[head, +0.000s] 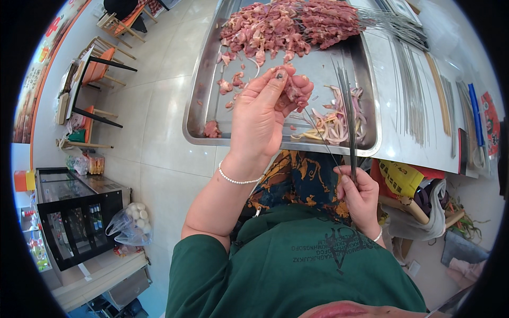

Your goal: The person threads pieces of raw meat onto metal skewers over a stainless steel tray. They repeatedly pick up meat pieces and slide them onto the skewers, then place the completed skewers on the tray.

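Observation:
My left hand (pixel 270 103) holds pieces of raw meat (pixel 295 93) between thumb and fingers, above a large metal tray (pixel 278 142). A thin metal skewer (pixel 323 135) runs from that meat down to my right hand (pixel 358 190). The right fingers also grip a bundle of metal skewers (pixel 350 119) pointing up over the tray's near right part. Sliced onion (pixel 338 123) lies in that corner. At the tray's far side, loose cut meat (pixel 258 30) is heaped beside a stack of skewered meat (pixel 330 22). How far the skewer passes into the held meat is hidden.
More metal skewers (pixel 411 91) and wooden sticks (pixel 437 91) lie on the white table (pixel 385 103) to the right. Under it, bags and a grey cloth (pixel 435 210) rest on a wooden stool. At far left are chairs (pixel 101 67) and a black-framed glass cabinet (pixel 79 218).

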{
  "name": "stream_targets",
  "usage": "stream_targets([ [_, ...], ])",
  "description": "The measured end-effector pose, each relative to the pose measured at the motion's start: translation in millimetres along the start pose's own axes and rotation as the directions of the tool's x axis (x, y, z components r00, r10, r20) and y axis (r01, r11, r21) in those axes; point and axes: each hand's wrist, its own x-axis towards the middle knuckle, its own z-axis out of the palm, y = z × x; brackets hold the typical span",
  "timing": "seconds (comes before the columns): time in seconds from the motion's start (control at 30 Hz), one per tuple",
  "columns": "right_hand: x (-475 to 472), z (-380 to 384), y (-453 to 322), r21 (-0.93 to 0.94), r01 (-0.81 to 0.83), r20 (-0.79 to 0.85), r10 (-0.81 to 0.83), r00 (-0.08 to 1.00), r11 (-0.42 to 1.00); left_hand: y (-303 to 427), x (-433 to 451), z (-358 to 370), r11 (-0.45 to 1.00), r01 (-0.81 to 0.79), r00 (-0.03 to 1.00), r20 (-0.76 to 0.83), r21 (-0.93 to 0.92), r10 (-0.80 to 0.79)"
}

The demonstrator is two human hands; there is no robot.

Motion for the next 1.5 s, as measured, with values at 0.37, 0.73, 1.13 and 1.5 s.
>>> stream_targets([
  [0.37,-0.1,11.6,-7.9,0.001,-0.009,0.006,0.009,1.000,1.000,-10.3,-5.2,-0.3,0.999,0.005,0.998,0.056,0.034,-0.007],
  [0.73,20.9,27.2,-33.2,0.053,0.038,-0.026,-0.037,0.999,0.998,-8.6,-9.5,10.4,0.989,0.147,0.989,0.016,0.020,-0.147],
  [1.13,25.5,31.8,-36.3,0.178,0.045,-0.029,-0.041,0.999,0.983,-13.4,-9.1,4.0,0.975,0.159,0.979,0.102,0.156,-0.176],
  [1.5,22.2,31.5,-33.7,0.192,-0.022,0.019,0.018,1.000,0.981,-10.7,-0.6,-0.6,0.987,0.071,0.994,0.074,0.141,-0.082],
])
